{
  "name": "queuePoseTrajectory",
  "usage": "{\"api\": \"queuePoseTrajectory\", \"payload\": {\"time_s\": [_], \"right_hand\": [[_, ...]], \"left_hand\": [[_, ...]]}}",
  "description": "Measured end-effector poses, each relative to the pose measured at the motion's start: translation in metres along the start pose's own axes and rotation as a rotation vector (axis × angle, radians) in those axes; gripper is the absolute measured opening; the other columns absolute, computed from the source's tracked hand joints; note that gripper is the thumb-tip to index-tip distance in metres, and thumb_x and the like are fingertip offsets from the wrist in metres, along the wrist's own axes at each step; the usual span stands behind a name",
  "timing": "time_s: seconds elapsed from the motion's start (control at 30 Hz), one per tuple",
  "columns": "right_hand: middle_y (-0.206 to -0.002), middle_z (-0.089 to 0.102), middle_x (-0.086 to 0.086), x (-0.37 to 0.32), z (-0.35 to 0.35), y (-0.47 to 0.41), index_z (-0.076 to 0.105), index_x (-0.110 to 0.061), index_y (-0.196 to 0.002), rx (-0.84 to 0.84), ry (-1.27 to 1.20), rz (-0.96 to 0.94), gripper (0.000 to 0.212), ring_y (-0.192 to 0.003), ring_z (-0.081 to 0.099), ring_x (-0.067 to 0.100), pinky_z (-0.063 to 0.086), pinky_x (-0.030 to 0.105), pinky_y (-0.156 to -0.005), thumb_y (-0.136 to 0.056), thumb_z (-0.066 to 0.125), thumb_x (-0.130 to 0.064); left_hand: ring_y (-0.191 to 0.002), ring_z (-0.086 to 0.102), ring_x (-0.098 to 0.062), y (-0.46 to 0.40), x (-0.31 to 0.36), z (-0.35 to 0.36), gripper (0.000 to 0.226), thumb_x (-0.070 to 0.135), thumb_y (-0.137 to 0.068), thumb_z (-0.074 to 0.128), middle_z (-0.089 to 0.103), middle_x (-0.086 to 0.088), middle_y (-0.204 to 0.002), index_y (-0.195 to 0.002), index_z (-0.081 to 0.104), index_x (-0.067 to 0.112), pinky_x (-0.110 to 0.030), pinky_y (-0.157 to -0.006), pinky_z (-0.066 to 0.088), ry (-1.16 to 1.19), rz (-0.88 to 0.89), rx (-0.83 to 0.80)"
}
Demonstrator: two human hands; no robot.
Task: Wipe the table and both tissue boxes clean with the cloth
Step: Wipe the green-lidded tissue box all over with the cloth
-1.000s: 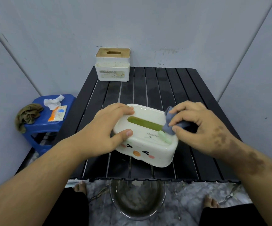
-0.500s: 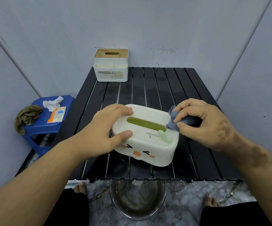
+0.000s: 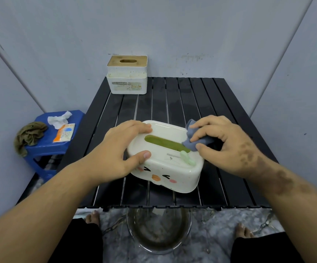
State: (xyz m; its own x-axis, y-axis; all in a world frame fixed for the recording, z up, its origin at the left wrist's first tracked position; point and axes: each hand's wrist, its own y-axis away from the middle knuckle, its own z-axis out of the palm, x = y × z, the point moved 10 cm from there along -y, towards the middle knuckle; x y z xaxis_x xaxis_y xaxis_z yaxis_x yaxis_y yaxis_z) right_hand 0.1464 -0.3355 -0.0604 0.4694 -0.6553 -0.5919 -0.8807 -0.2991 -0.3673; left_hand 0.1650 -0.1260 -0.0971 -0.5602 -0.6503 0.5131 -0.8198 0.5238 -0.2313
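right now: cloth works the lid of the near tissue box

the blue cloth (image 3: 193,140) is pinched in the right hand (image 3: 224,145) and pressed on the lid's right end, by the slot. the left hand (image 3: 119,150) clamps the face-printed tissue box (image 3: 165,164), likely to steady it, near the table's (image 3: 201,103) front edge. the wooden-lidded tissue box (image 3: 126,74) waits at the far left corner.

Cloth (image 3: 192,138) now further onto lid

Cream tissue box (image 3: 165,168) with painted face, blue-grey cloth (image 3: 193,142), black slatted table (image 3: 191,99), blue stool (image 3: 45,149).
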Motion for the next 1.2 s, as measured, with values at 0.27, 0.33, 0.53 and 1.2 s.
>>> {"api": "queuePoseTrajectory", "payload": {"time_s": [0.27, 0.33, 0.53, 1.2], "right_hand": [[-0.105, 0.063, -0.024, -0.009, 0.005, -0.001, 0.076, -0.032, -0.089, -0.072, 0.079, -0.033, 0.02, -0.103, 0.049, 0.012, 0.03, 0.004, -0.089, -0.079, 0.068, -0.017], [-0.108, 0.059, -0.025, -0.006, 0.009, -0.002, 0.075, -0.029, -0.094, -0.006, 0.116, -0.008, 0.023, -0.102, 0.046, 0.014, 0.025, -0.001, -0.089, -0.082, 0.069, -0.011], [-0.11, 0.061, -0.02, -0.008, 0.001, 0.009, 0.075, -0.036, -0.087, -0.177, 0.014, -0.012, 0.025, -0.11, 0.052, 0.01, 0.037, 0.017, -0.096, -0.073, 0.064, -0.018], [-0.106, 0.064, -0.023, -0.008, -0.002, 0.011, 0.077, -0.03, -0.087, -0.151, 0.065, -0.029, 0.026, -0.108, 0.053, 0.008, 0.039, 0.016, -0.093, -0.074, 0.061, -0.014]], "left_hand": [[-0.139, 0.04, -0.012, -0.004, 0.001, 0.004, 0.064, 0.058, -0.088, 0.054, 0.046, 0.014, -0.143, -0.142, 0.051, 0.026, -0.046, -0.118, 0.034, 0.066, -0.009, -0.049], [-0.136, 0.041, -0.011, -0.005, 0.0, 0.004, 0.064, 0.059, -0.087, 0.055, 0.047, 0.014, -0.14, -0.141, 0.051, 0.025, -0.043, -0.116, 0.037, 0.075, -0.015, -0.049], [-0.135, 0.044, -0.012, -0.003, -0.002, 0.001, 0.061, 0.062, -0.086, 0.056, 0.049, 0.017, -0.139, -0.139, 0.053, 0.03, -0.052, -0.115, 0.035, 0.048, -0.021, -0.029], [-0.129, 0.048, -0.003, -0.005, 0.001, -0.001, 0.066, 0.062, -0.084, 0.058, 0.052, 0.013, -0.135, -0.138, 0.056, 0.025, -0.013, -0.106, 0.035, 0.056, 0.025, -0.036]]}}
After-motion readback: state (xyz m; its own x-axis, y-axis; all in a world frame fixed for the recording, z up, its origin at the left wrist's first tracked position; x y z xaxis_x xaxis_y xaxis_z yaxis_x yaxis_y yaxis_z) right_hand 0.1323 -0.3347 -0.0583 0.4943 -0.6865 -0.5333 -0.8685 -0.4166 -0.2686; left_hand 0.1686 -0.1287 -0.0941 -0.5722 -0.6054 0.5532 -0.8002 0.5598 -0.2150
